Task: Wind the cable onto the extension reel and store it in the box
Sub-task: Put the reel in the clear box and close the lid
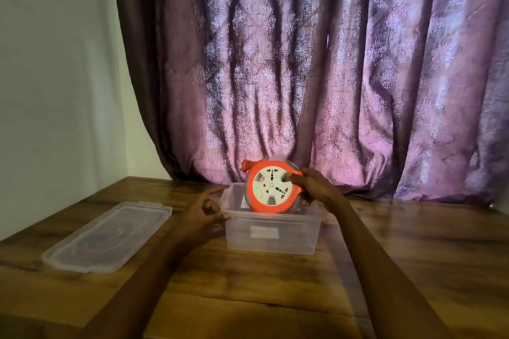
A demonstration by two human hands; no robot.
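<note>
- Storing step, as I read it: my right hand (pixel 314 187) grips the reel (pixel 271 187) by its orange rim, tilted upright, half down inside the box (pixel 271 237).
- My left hand (pixel 205 213) steadies the box's left rim, fingers loosely bent, clamped on nothing.
- Next I'd lay the reel flat, then fetch the lid (pixel 108 237), lying apart at left.
- Wooden counter (pixel 413 250); purple curtain (pixel 330 63) behind, pale wall (pixel 55 63) left.

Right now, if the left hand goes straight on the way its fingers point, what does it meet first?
Most likely the left wall of the clear box: the left hand points right and its fingertips already sit at that rim. Depth is hard to judge here.
</note>
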